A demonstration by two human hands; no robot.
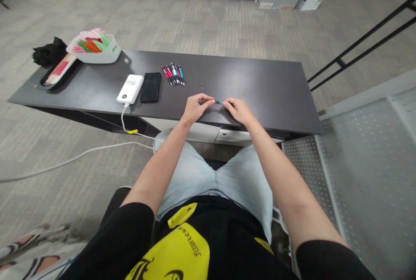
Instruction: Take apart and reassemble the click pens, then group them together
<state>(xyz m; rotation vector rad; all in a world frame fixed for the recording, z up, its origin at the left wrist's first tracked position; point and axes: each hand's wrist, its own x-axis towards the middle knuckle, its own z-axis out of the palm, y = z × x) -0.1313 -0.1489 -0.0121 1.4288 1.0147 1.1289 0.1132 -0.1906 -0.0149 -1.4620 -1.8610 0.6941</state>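
Note:
Between my two hands, just above the front part of the dark table, is a pen with a black barrel and a blue-green part. My left hand pinches its left end. The fingers of my right hand close on its right end, by the blue-green part. A tiny thin piece, too small to make out, lies on the table beyond my left hand. Farther back and to the left, several pens in red, blue and black lie side by side in a group.
Left of the pens are a black phone and a white power bank with a white cable hanging over the front edge. A white basket of colourful items, a black tray and black cloth stand at far left.

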